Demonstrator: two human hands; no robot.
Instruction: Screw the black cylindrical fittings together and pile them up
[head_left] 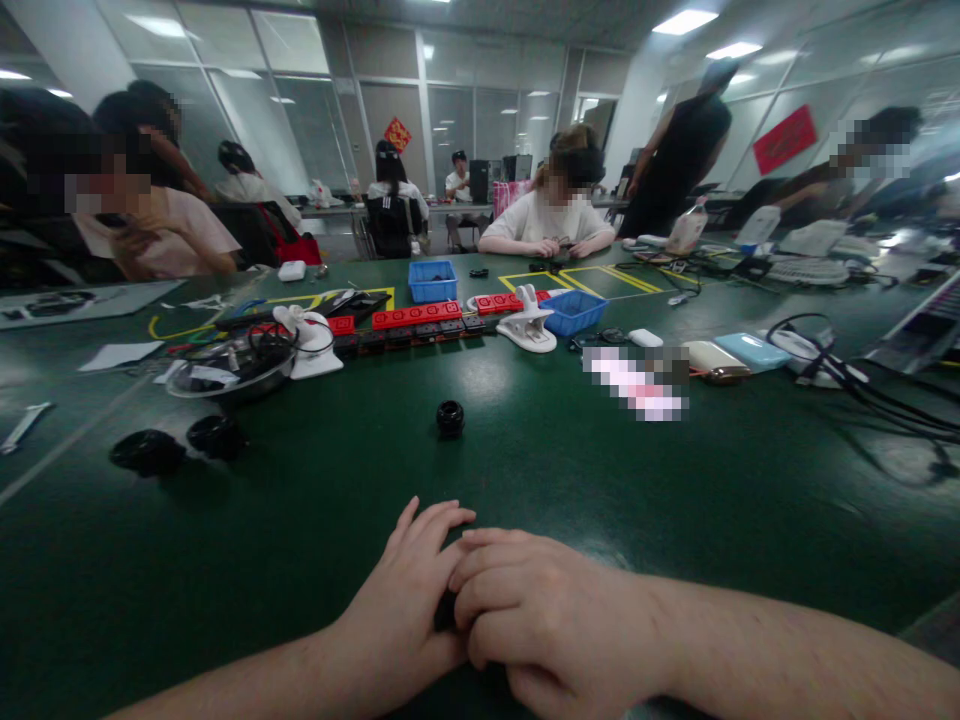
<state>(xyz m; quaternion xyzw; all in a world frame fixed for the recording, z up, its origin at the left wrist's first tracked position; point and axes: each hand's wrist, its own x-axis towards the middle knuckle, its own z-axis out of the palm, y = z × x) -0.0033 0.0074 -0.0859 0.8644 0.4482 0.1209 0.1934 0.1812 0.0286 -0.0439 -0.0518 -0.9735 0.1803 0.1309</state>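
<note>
My left hand (pixel 421 585) and my right hand (pixel 529 605) meet above the near part of the green table. The left hand's index and middle fingers stretch forward, while its thumb curls toward the right hand. On my right hand the fingers are bent and pressed together against the left. A dark patch shows between the hands; fingers cover whatever is there, and its kind is not clear. Beyond them stands a small black ring-shaped fitting (pixel 450 419) with a hole in its top. Two more black round parts, a larger one (pixel 148 453) and a smaller one (pixel 216 436), lie on the left.
Ahead are a metal bowl (pixel 232 375) of parts, white clips (pixel 527 325), red power strips (pixel 416 314) and blue bins (pixel 433 281). A wrench (pixel 26 426) lies far left. Black cables (pixel 847 370) and a light-blue case (pixel 752 351) are right. A person (pixel 555 215) sits opposite.
</note>
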